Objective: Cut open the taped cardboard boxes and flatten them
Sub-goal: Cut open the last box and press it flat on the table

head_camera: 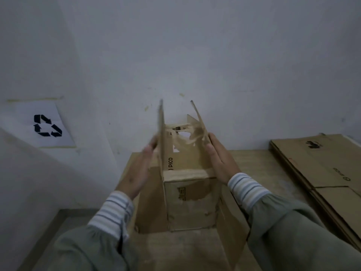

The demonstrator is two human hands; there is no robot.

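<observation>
A brown cardboard box (187, 204) marked PICO stands on the wooden table in front of me, its top flaps raised. My left hand (140, 167) lies flat against the outside of the upright left flap (161, 133), blurred by motion. On the other side, my right hand (218, 155) presses the outside of the right flap (199, 122), which leans outward. Strips of clear tape (187, 137) hang loose between the flaps. Neither hand holds a tool.
Flattened cardboard boxes (320, 169) lie stacked on the table (254, 159) at the right. A white wall stands close behind the box. A paper sheet with a recycling symbol (46, 126) is taped to the left wall. Grey floor shows at lower left.
</observation>
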